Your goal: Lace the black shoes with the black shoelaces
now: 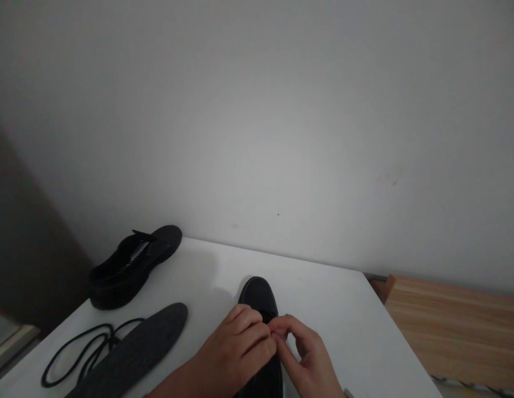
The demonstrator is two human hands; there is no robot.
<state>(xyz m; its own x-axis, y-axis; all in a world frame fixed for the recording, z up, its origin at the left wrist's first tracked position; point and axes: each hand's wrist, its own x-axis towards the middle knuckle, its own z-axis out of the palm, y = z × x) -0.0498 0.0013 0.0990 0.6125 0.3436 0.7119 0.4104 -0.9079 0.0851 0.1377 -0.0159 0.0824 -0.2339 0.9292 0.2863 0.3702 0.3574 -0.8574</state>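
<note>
- I see my left hand (pixel 235 348) curled over the top of a black shoe (pixel 259 298) near the bottom middle of the view, its fingers bent and closed down on the lacing area.
- My right hand (pixel 309 359) sits just beside it, thumb and forefinger pinched together where they meet the left fingertips; whatever they pinch is too small and dark for me to make out, most likely a bit of lace.
- The shoe under my hands lies on the white table (pixel 343 309), its rounded toe pointing away from me toward the wall (pixel 257 110). Only the toe and a strip of the body between my wrists show; the rest is covered by my hands.
- A second black shoe (pixel 132 265) stands well apart at the far left corner of the table, close to the wall, toe pointing up and right, with its opening facing me.
- A dark grey insole (pixel 136 348) lies flat on the table to the left of my left hand, running diagonally.
- A loose black shoelace (pixel 74 345) is looped on the table just left of the insole, one end touching or slipping under its edge.
- To the right of the table, lower down, I see a wooden surface (pixel 456 326).
</note>
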